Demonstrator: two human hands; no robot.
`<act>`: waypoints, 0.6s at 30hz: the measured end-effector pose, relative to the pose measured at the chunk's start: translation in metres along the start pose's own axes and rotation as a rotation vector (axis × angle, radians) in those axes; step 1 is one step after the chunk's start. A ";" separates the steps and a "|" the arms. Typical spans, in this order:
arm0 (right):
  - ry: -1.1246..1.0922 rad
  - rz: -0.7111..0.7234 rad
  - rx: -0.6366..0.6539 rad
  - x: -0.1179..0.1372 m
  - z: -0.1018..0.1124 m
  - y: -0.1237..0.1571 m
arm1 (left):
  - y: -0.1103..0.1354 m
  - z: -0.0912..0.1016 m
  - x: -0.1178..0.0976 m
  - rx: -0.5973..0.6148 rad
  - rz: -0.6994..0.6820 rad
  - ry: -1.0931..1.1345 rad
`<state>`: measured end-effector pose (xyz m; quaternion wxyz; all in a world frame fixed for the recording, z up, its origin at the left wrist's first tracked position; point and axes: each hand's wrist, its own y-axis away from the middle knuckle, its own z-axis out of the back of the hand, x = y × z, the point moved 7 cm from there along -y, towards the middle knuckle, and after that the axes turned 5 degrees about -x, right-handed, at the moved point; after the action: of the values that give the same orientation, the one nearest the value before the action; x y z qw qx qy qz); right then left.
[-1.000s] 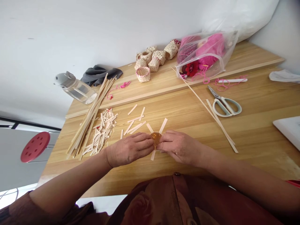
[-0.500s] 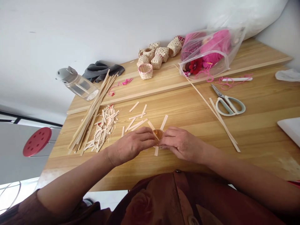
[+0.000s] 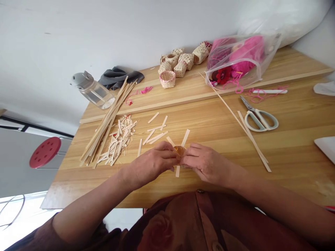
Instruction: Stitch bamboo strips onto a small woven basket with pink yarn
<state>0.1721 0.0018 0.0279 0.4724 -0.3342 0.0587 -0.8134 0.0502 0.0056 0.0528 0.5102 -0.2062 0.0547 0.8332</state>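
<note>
My left hand [image 3: 154, 164] and my right hand [image 3: 206, 164] meet over the middle of the wooden table [image 3: 230, 174]. Between their fingertips they pinch a small amber disc [image 3: 179, 150], mostly hidden by my fingers. Pale bamboo strips stick out from it like spokes: one [image 3: 185, 137] points up right, another [image 3: 170, 141] up left, and a third [image 3: 178, 171] points toward me. Any other strips under my fingers are hidden.
Left of my hands lie loose short strips [image 3: 157, 130], a pile of cut pieces [image 3: 119, 141] and a long strip bundle [image 3: 108, 120]. Small woven baskets [image 3: 167, 79] and a bag of pink yarn [image 3: 235, 61] sit behind. Scissors [image 3: 261, 119] lie right.
My hands have drawn closer together over the amber disc, covering more of it. The whole table has shifted slightly right in the view as my head moved.
</note>
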 end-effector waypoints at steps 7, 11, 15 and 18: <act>-0.083 -0.032 -0.059 -0.004 0.000 0.001 | 0.003 -0.002 -0.001 -0.109 -0.008 0.018; -0.085 -0.033 -0.067 -0.005 0.000 0.002 | 0.007 -0.008 0.001 -0.126 0.023 0.007; -0.073 -0.043 -0.061 -0.005 0.000 0.001 | 0.010 -0.006 0.003 -0.196 0.030 0.007; -0.067 -0.039 -0.044 -0.005 -0.001 0.000 | 0.009 0.000 0.004 -0.194 0.007 0.064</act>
<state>0.1736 0.0053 0.0249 0.4506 -0.3726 0.0543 -0.8094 0.0411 0.0044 0.0499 0.4829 -0.2812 -0.0094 0.8293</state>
